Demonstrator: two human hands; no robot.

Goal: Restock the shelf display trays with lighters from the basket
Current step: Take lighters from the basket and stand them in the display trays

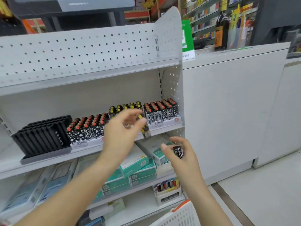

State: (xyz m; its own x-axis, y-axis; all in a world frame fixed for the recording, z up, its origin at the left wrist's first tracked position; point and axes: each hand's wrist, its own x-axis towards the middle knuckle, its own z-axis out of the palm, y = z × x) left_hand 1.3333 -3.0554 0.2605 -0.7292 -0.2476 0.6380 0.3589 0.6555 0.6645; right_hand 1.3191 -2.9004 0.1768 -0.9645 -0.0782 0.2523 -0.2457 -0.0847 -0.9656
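My left hand (pixel 123 132) pinches a yellow-topped lighter (pixel 144 128) in front of the middle display tray (pixel 125 110), which holds yellow-capped lighters. Lower and to the right, my right hand (pixel 180 154) grips black-and-white patterned lighters (pixel 178 151). A tray of red-capped lighters (pixel 161 111) stands at the shelf's right end, and a similar tray (pixel 88 128) sits left of the middle one. A black tray (pixel 40 136) further left holds no lighters that I can see. The white basket (pixel 180 214) with an orange handle pokes in at the bottom.
The white shelf (pixel 48 159) has a perforated back panel above. Green and white boxes (pixel 138 167) fill the shelf below, and a lighter carton (pixel 167 188) sits lower right. A white counter (pixel 228 111) stands to the right.
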